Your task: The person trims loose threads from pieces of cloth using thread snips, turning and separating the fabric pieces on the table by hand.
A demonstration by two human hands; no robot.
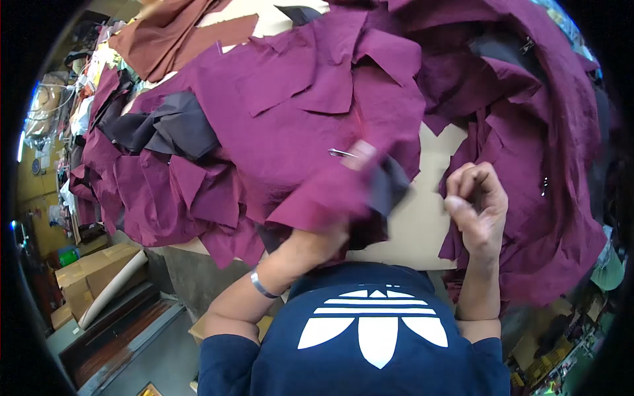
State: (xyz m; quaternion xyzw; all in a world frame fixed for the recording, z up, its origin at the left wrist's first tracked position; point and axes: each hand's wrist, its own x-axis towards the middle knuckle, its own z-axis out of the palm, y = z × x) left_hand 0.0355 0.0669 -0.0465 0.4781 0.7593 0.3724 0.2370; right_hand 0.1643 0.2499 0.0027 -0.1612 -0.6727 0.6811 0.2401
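Your left hand (328, 236) grips maroon cloth (328, 198). Your right hand (479, 204) is half-curled; I cannot tell whether it holds anything.

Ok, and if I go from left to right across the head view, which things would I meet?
Cardboard box → silver bracelet → left hand, partly hidden by cloth → right hand → pale green item near the right edge.

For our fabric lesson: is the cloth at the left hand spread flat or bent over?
Bent: purple cloth drapes across the left hand, partly hiding it.
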